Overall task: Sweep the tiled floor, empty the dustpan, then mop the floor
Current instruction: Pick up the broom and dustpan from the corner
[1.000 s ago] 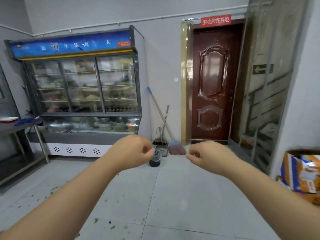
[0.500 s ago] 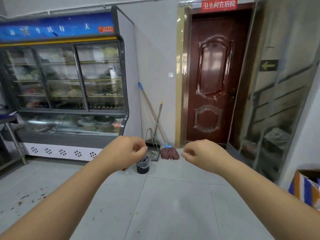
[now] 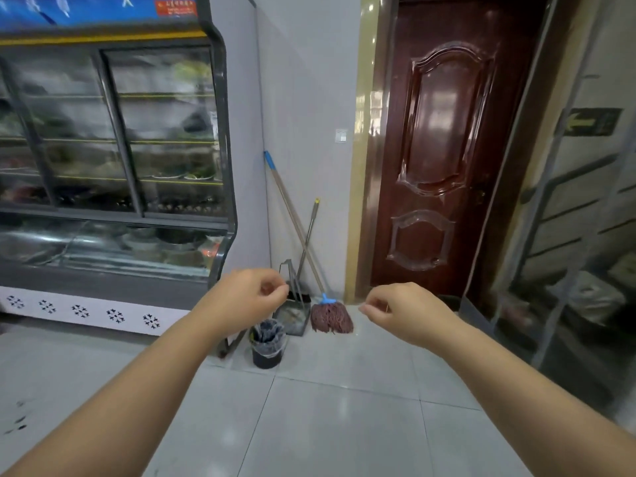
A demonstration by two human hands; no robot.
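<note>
Both my hands are held out in front of me with nothing in them. My left hand [image 3: 247, 299] and my right hand [image 3: 399, 309] each have loosely curled fingers. Beyond them, in the corner by the wall, a mop [image 3: 331, 317] with a reddish-brown string head leans on its long blue-tipped handle. A metal dustpan [image 3: 292, 316] with an upright handle stands just left of the mop head. A small black bin [image 3: 267, 346] lined with a bag sits on the light grey tiled floor [image 3: 330, 425] in front of the dustpan.
A glass-fronted display fridge [image 3: 113, 149] fills the left side. A dark red door [image 3: 444, 149] is shut to the right of the corner. Plastic-sheeted railings [image 3: 568, 235] line the right. Dark specks of dirt [image 3: 17, 421] lie on the tiles at far left.
The view has come closer to the corner with the mop, dustpan and bin. Both hands stay raised in front, curled the same way and holding nothing.
</note>
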